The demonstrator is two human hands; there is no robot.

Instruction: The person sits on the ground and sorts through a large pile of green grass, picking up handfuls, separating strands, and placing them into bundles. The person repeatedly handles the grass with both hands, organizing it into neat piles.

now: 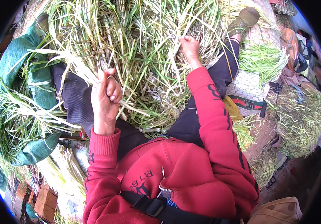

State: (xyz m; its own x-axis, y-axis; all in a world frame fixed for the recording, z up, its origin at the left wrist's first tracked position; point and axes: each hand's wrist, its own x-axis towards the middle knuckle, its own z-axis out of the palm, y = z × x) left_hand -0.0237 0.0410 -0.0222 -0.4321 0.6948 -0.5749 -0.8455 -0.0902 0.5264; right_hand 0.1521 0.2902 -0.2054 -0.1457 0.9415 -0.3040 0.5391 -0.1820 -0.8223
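Observation:
My left hand point(107, 98) is closed around a few pale leafy stalks point(79, 65); their flat leaves spread to the upper left and a cut-looking end sticks out to the right below my fingers. Between my legs lies a large heap of green and straw-coloured stalks point(149, 56). Over the heap's right part, my right hand point(190, 49) has its thumb and fingertips pinched together at some thin pale stalks or leaves. What exactly lies between those fingertips is hard to tell.
A green mesh sack point(41, 84) with leafy stalks sits at the left. Pale stalks point(68, 165) lie in a bundle at lower left, near bricks point(45, 204). At right are a green bundle point(262, 60), a patterned bag point(246, 89) and a heap of cuttings point(300, 123).

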